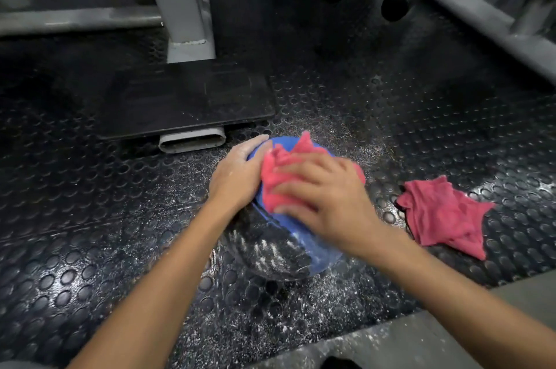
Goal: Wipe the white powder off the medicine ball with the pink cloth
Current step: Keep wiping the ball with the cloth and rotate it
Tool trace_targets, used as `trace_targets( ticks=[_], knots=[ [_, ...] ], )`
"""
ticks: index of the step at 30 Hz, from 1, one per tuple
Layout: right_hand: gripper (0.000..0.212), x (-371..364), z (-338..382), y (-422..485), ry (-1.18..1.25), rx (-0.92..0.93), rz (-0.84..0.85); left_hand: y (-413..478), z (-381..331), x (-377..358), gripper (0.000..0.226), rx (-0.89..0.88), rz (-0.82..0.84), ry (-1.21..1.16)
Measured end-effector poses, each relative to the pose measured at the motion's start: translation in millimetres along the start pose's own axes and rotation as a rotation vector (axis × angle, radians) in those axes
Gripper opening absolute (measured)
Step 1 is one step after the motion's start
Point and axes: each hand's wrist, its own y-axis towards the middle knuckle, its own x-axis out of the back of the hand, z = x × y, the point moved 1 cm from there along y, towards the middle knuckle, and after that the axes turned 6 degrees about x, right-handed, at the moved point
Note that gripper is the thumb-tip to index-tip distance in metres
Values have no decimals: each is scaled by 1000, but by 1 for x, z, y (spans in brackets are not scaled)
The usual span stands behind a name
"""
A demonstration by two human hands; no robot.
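step: mid-wipe. right hand presses the pink cloth onto the top of the medicine ball
right hand: fingers spread flat over the cloth, pushing, not pinching
left hand: laid flat against the ball's left side, steadying it, grips nothing
ball: on the studded floor, between both hands, right under the cloth
powder: white streaks on the near black panel, below the cloth
next, my read: drag the cloth down over those streaks, or roll the ball to bring them up
spare cloth: on the floor right of the ball, untouched
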Motion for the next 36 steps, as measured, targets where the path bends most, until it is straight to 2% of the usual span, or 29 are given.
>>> trace_targets(
  ticks=[1, 2, 3, 6, 7, 8, 10, 12, 14, 15, 16, 17, 19, 21, 22, 23, 25, 28, 29, 30, 31, 34, 36],
  knots=[
    [22, -2, 2, -2, -29, 91, 29, -1, 4, 3, 58, 18, -9, -33],
    [19, -2, -3, -4, 33, 92, 12, -3, 7, 6, 55, 34, -9, -65],
    [14, 0, -12, -7, 148, 9, -42, -5, 9, 7, 51, 41, -8, -77],
    [10, 1, -44, -13, 452, -491, -296, -7, 9, 8, 37, 89, -35, -77],
    [11, 1, -49, -14, 494, -608, -335, -7, 8, 7, 36, 107, -55, -66],
    [10, 1, -48, -12, 483, -646, -342, -5, 5, 5, 36, 124, -71, -55],
    [12, -2, -30, -6, 262, -498, -272, 1, -2, 3, 37, 162, -85, -7],
    [18, -8, -3, -4, 24, -199, -145, 7, -6, 3, 38, 183, -60, -10],
    [21, -12, 12, -9, -119, 82, -43, 9, -8, 4, 40, 181, -20, -68],
    [20, -10, 5, -11, -127, 125, -21, 10, -9, 3, 44, 180, -18, -71],
    [18, -6, -4, -10, -65, 82, -41, 10, -8, 3, 47, 185, -24, -57],
    [14, -2, -16, -10, 52, -41, -109, 10, -7, 3, 48, 192, -40, -41],
    [10, 2, -42, -15, 274, -436, -302, 9, -7, 3, 41, 213, -70, -26],
    [11, 0, -60, -22, 307, -775, -378, 7, -8, 3, 36, 232, -86, -47],
    [13, 1, -59, -25, 289, -827, -384, 6, -9, 2, 34, 241, -87, -56],
    [13, 1, -53, -25, 272, -792, -390, 6, -11, 2, 31, 246, -88, -64],
    [9, -1, -24, -19, 207, -560, -356, 4, -14, 4, 24, 257, -86, -72],
    [15, -16, 14, -14, -35, -84, -173, 2, -14, 7, 18, 257, -78, -86],
    [16, -16, 13, -13, -95, 14, -111, 2, -13, 8, 17, 250, -70, -95],
    [15, -16, 3, -13, -96, 38, -77, 1, -12, 9, 17, 246, -62, -109],
    [13, -13, -8, -12, -44, -16, -89, 1, -11, 9, 15, 240, -65, -119],
    [12, 1, -45, -9, 202, -479, -306, 2, -9, 5, 31, 265, -107, -82],
    [13, 5, -55, -8, 207, -686, -346, 2, -12, 1, 36, 282, -145, -51]
  ],
)
